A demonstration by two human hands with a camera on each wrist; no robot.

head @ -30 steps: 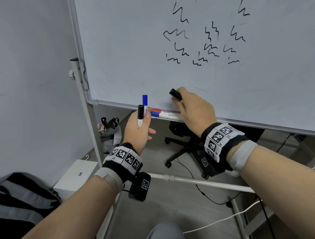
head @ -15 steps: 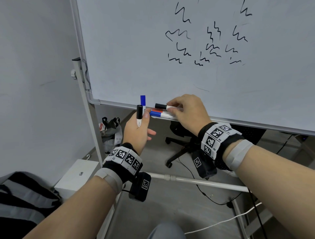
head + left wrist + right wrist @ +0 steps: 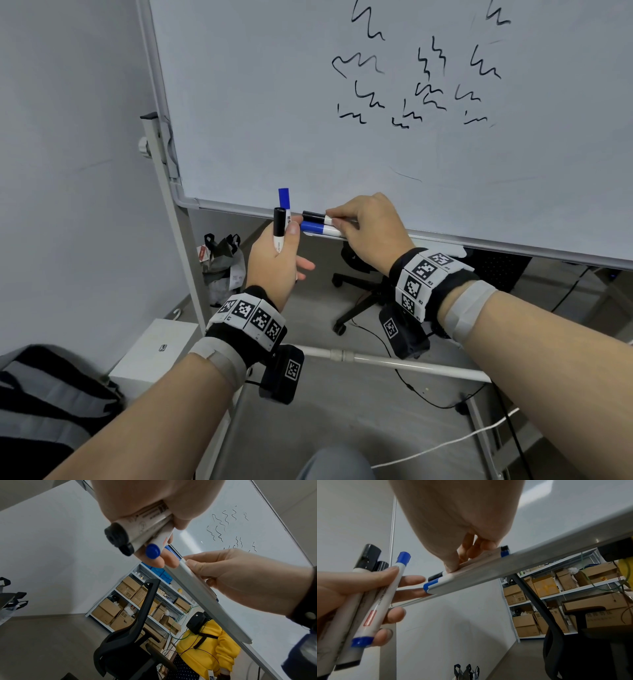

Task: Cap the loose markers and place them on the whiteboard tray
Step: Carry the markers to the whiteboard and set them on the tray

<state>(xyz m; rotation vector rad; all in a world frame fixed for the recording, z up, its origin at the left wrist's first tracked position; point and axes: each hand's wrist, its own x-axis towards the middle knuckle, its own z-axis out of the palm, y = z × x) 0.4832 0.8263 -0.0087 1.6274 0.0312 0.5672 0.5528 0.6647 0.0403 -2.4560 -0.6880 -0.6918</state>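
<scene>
Head view change: half a second ago the right hand [image 3: 370, 229] held the black-capped marker [image 3: 317, 217] just above the tray; now it lies down in the whiteboard tray [image 3: 205, 601], behind the blue-capped marker [image 3: 317, 228].
Red cap: a red cap showed in the tray before; now it is hidden behind the other markers.
Left hand change: the left hand [image 3: 274, 263] has stayed in the same spot, just left of the tray end.
Tray: long grey ledge under the whiteboard [image 3: 274, 102]; it holds the blue-capped marker at the front and the black-capped marker behind it, side by side, caps pointing left.
Right hand fingers: fingers [image 3: 471, 550] are bent down on the white bodies of the markers in the tray, with the thumb at the front edge; they pinch the black-capped one.
Left hand fingers: fingers [image 3: 392, 572] are curled round a bunch of three markers held upright, two with black caps [image 3: 368, 557] and one with a blue cap [image 3: 403, 558].
Bunch: all three have caps on.
Whiteboard marks: black squiggles up high.
Under the board: a black chair [image 3: 356, 301] and white box [image 3: 154, 349] on the floor.
Left wrist view: shelves with brown boxes [image 3: 123, 609] far back.
</scene>
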